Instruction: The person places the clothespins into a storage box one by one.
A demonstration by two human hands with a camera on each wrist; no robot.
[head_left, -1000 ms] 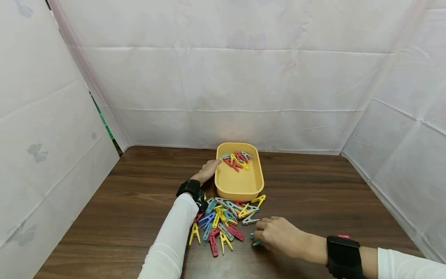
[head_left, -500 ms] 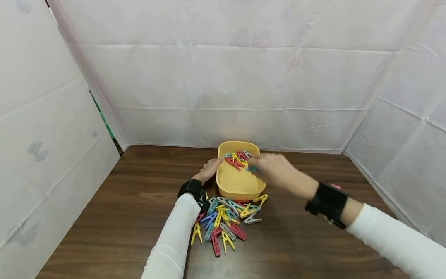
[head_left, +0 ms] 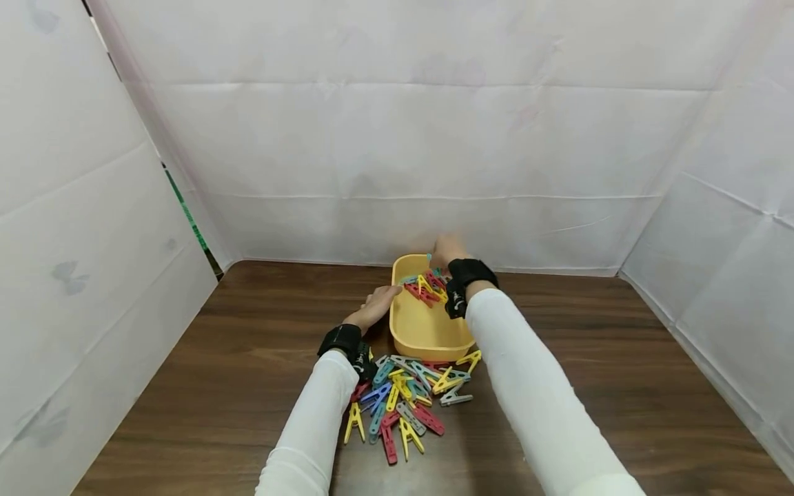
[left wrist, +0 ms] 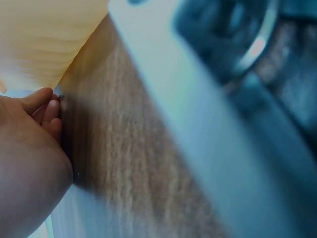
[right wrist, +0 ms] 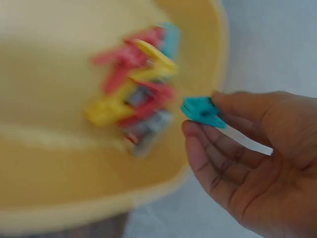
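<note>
The right hand (right wrist: 247, 163) pinches a teal clothespin (right wrist: 202, 111) between thumb and fingers, over the far end of the yellow tub (head_left: 422, 331). A little heap of clothespins (head_left: 428, 288) lies inside the tub. The left hand (head_left: 375, 305) rests against the tub's left side, fingers pressed together. More colored clothespins (head_left: 406, 396) lie on the brown table (head_left: 248, 344).

One yellow tub (head_left: 428, 334), two hands, a heap of some twenty clothespins (head_left: 406, 396) on one table (head_left: 248, 344)
</note>
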